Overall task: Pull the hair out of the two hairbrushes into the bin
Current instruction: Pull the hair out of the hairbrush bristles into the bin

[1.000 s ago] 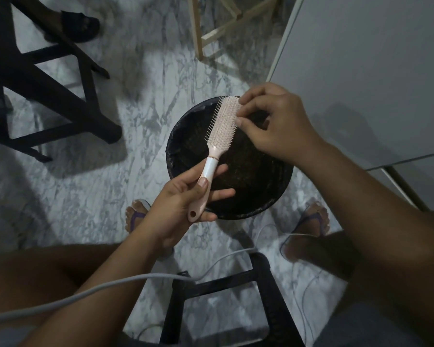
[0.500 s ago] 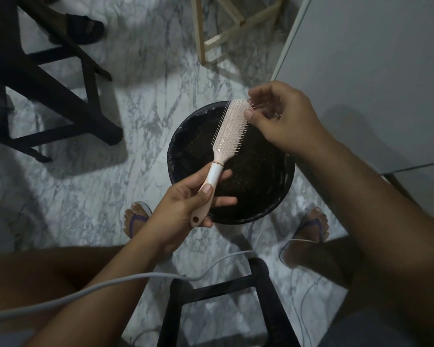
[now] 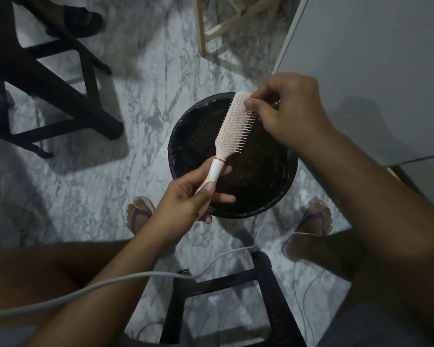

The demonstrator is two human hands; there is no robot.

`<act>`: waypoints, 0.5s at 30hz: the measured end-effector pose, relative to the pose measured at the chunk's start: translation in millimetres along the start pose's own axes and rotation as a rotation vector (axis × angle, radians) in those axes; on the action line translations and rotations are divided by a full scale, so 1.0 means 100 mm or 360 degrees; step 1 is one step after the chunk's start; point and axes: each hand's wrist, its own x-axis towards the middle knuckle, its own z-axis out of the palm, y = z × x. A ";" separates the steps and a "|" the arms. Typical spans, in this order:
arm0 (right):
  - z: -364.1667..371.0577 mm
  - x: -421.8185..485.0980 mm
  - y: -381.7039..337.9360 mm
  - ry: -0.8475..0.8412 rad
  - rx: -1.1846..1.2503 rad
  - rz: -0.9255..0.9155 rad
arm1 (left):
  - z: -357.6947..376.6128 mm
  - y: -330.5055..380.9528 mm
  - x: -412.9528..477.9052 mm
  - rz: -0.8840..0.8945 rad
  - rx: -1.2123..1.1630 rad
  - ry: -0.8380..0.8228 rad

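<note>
— Where's the hairbrush (image 3: pixel 236 123)?
— Over the black bin (image 3: pixel 183 156), handle wrapped in the left hand (image 3: pixel 186 201).
— The right hand (image 3: pixel 288 108)?
— Thumb and fingertips pinched at the bristles near the tip.

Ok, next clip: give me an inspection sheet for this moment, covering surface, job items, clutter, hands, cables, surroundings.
Surface: grey-veined marble floor; no table in use.
Job's things: pink hairbrush held over the black-lined bin; only one brush in view; hair on it too fine to tell.
Clutter: nothing seen.
Hands: left hand grips the brush handle; right hand pinches at the bristles near the brush tip.
Cables: grey cable crosses the left forearm; thin cable loops by the right foot.
Surroundings: black stool under the person, dark chair frame at left, wooden frame at top, white panel at right.
</note>
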 end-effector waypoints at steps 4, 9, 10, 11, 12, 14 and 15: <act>-0.03 0.04 0.02 0.0087 0.0351 0.0231 | 0.02 0.01 0.00 0.0008 -0.0072 0.0006; -0.05 0.01 0.00 -0.0042 0.0139 -0.0108 | 0.01 0.05 0.00 0.0016 -0.0076 0.0037; -0.03 -0.01 -0.01 -0.0120 0.0079 -0.0155 | 0.01 0.05 0.00 0.0014 -0.0083 0.0040; -0.01 -0.04 -0.02 -0.0195 0.0028 -0.0168 | 0.01 0.06 0.00 0.0010 -0.0092 0.0042; 0.01 -0.05 -0.03 -0.0253 -0.0012 -0.0162 | 0.02 0.06 -0.01 0.0005 -0.0105 0.0044; 0.01 -0.05 -0.07 -0.0296 -0.0051 -0.0139 | 0.03 0.07 -0.02 -0.0004 -0.0146 0.0040; 0.00 -0.05 -0.09 -0.0288 -0.0060 -0.0135 | 0.04 0.07 -0.03 -0.0001 -0.0176 0.0028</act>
